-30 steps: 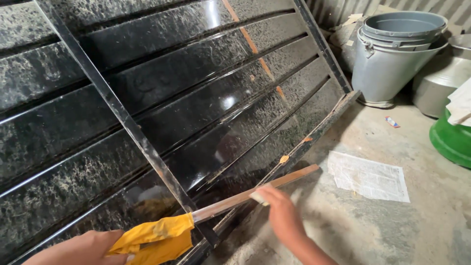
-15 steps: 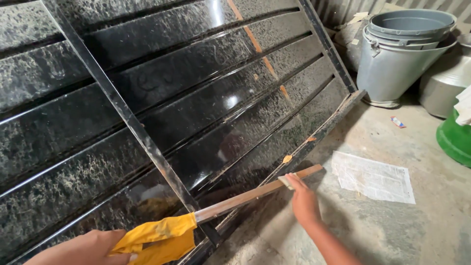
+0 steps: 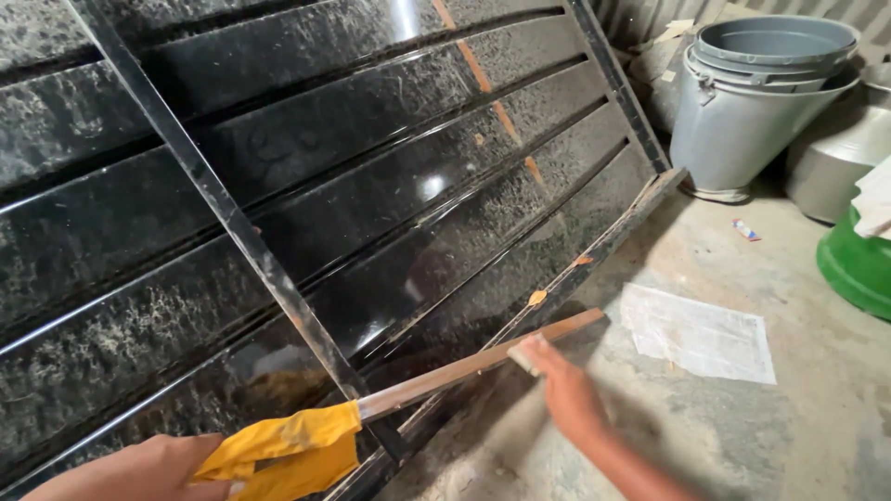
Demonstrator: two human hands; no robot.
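My left hand (image 3: 130,468) at the bottom left grips a yellow cloth (image 3: 283,450) wrapped around the near end of a long thin wooden strip (image 3: 445,371). The strip runs up and to the right along the lower edge of a big black metal gate panel (image 3: 390,186) that leans at an angle. My right hand (image 3: 571,399) presses a small pale pad (image 3: 524,354) onto the strip near its far end.
Stacked grey buckets (image 3: 761,93) stand at the back right, beside a metal pot (image 3: 835,167) and a green tub (image 3: 858,269). A sheet of paper (image 3: 701,334) lies on the concrete floor (image 3: 798,427) to the right of the gate.
My right hand slid with the pad along the strip toward its far end, then came back a little. My left hand kept its hold on the cloth.
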